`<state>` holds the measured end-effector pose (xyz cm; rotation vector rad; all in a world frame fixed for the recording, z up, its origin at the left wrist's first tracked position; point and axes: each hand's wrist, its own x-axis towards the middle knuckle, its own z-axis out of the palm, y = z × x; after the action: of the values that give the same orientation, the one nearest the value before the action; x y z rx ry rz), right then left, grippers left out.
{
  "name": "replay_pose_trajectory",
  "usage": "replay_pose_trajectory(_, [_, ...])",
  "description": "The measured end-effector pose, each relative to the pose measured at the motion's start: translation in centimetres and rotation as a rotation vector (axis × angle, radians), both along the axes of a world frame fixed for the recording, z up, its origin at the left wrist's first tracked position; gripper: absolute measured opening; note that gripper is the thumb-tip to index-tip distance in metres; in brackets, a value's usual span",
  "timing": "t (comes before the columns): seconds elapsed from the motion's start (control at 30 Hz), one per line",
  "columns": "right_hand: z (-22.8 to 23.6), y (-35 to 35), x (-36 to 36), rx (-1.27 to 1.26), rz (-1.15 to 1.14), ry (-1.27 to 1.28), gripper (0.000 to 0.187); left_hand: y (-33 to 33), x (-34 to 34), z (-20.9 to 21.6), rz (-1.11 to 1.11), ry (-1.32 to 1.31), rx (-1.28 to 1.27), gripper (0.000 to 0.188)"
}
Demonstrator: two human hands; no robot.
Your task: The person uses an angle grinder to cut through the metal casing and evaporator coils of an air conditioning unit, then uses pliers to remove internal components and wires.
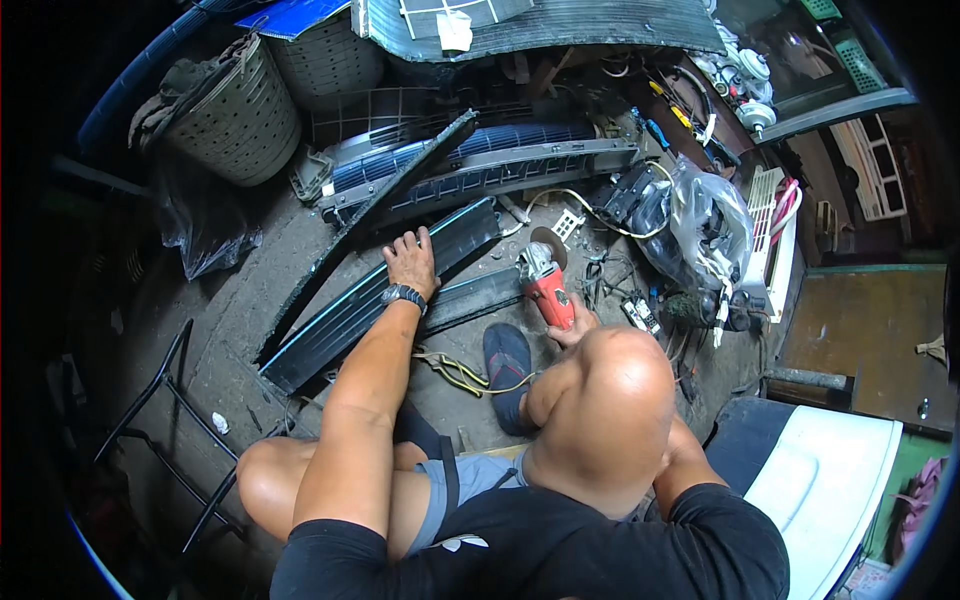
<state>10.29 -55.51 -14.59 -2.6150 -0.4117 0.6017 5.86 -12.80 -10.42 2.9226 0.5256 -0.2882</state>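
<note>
My left hand (411, 264), with a watch on the wrist, lies with fingers spread on a long dark ribbed panel (335, 335) that slants across the floor. In my right hand (577, 325) is a red angle grinder (548, 291), gripped by its body and partly hidden behind my knee. The grinder's disc (549, 243) points away from me, beside the far end of the panel and apart from it. A narrow dark strip (372, 225) lies left of the panel. A shorter dark piece (470, 298) rests between the panel and my shoe.
Yellow-handled pliers (458, 372) lie by my left foot area. Beyond the panel is a long housing with a blue roller (470, 145). Perforated baskets (235, 115) stand far left, a black metal frame (180, 420) nearer. Plastic bags (705, 220) and cables crowd the right.
</note>
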Motion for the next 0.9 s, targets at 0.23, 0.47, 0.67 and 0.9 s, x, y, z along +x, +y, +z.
replay_pose_trajectory(0.23, [5.3, -0.5, -4.9, 0.209, -0.014, 0.146, 0.106, -1.0, -2.3, 2.5, -0.146, 0.108, -0.14, 0.116])
replay_pose_trajectory(0.47, [9.0, -2.1, -10.7, 0.247, 0.051, 0.164, 0.104, 0.1, -2.6, 3.1, -0.012, -0.079, -0.108, 0.121])
replay_pose_trajectory(0.67, [9.5, -2.9, -12.7, 0.254, 0.053, 0.155, 0.103, 1.2, -2.8, 6.0, -0.085, -0.045, -0.221, 0.123])
replay_pose_trajectory(0.9, [6.8, -0.7, -9.7, 0.243, 0.044, 0.087, 0.101, -0.5, -4.8, 2.4, -0.092, -0.03, -0.182, 0.121])
